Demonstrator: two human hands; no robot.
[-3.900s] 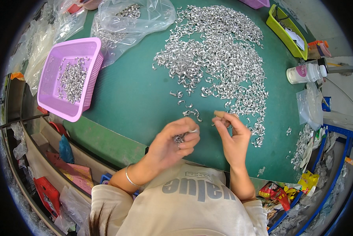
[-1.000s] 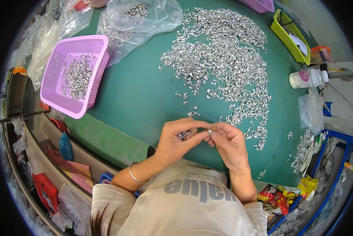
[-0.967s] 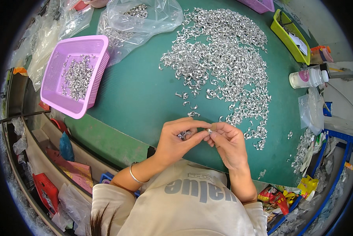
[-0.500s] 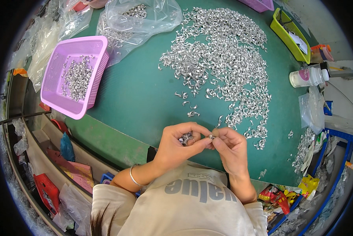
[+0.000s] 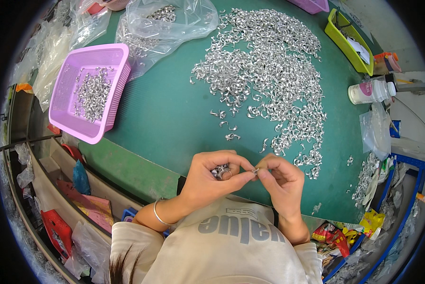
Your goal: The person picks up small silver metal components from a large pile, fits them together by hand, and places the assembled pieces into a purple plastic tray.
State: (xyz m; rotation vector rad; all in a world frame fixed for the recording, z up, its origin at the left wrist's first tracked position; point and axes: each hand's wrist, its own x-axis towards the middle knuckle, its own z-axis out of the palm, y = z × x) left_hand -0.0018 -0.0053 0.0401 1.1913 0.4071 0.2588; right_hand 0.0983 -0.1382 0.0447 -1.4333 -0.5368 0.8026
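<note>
Left hand [image 5: 211, 176] and right hand [image 5: 284, 184] are together pinching one partly hidden metal piece [image 5: 255, 172], the left also cupping several silvery pieces [image 5: 220, 171], count obscured.

Can count two hands [image 5: 200, 182], two purple containers [image 5: 120, 75], one lime-green bin [image 5: 343, 45], one bracelet [image 5: 155, 211], probably hundreds of crowded metal pieces [image 5: 288, 80].

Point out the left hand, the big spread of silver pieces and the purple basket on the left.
Left hand [image 5: 199, 179]: head view, middle of the hand.
Spread of silver pieces [image 5: 275, 68]: head view, its dense middle.
Purple basket [image 5: 117, 94]: head view, its right side wall.
</note>
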